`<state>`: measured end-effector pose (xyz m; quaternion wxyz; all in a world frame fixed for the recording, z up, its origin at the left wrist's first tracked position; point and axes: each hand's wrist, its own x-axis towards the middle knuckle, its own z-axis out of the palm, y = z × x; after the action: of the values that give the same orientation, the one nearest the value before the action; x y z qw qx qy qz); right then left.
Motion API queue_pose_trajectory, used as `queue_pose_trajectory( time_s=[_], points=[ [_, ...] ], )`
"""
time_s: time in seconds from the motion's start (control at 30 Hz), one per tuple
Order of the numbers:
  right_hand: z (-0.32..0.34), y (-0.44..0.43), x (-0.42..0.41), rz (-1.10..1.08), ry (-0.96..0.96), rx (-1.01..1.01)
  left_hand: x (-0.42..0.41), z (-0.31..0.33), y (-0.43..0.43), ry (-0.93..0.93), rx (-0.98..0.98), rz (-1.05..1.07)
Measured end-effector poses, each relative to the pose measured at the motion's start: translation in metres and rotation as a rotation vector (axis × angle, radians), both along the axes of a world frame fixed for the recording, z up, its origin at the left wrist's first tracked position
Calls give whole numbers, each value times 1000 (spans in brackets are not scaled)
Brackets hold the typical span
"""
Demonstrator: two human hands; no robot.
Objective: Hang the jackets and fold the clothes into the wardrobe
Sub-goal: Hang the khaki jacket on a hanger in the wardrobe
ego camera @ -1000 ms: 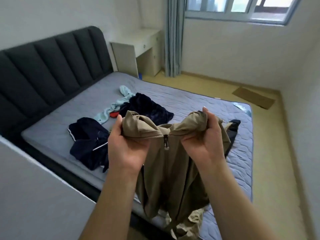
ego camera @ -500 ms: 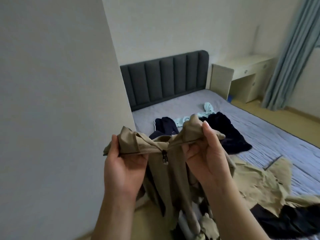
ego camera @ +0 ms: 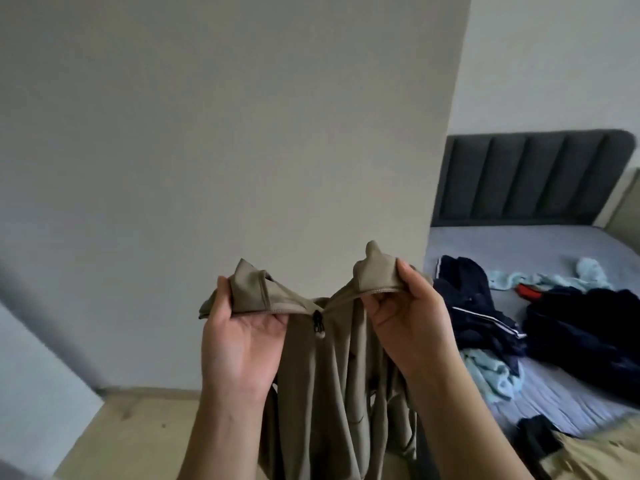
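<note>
Plain off-white wall (ego camera: 242,133) fills left; pale wood floor (ego camera: 138,441) below. Right: grey quilted bed (ego camera: 502,244), dark padded headboard (ego camera: 533,178).

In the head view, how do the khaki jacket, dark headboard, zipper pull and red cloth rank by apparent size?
1. khaki jacket, though it is nearest the camera.
2. headboard.
3. red cloth and zipper pull: both tiny, too alike to rank.

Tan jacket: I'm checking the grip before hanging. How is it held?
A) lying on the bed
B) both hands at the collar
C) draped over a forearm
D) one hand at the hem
B: the left hand and the right hand each grip one side of the jacket collar, with the zipper between them.
</note>
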<state>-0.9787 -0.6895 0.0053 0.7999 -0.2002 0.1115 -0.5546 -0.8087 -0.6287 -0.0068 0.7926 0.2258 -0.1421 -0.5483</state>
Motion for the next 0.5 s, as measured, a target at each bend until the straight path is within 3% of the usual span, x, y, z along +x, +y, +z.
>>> queue_pose_trajectory(
  time_s=[0.23,0.4,0.5],
  points=[
    [-9,76,176,310,90,73,143,-11,134,31,5,361],
    [-22,162,304,507,302,68,238,-28,253,23,163,645],
    [-28,210,364,596,408,-64,277,-35,320,11,315,830]
  ],
)
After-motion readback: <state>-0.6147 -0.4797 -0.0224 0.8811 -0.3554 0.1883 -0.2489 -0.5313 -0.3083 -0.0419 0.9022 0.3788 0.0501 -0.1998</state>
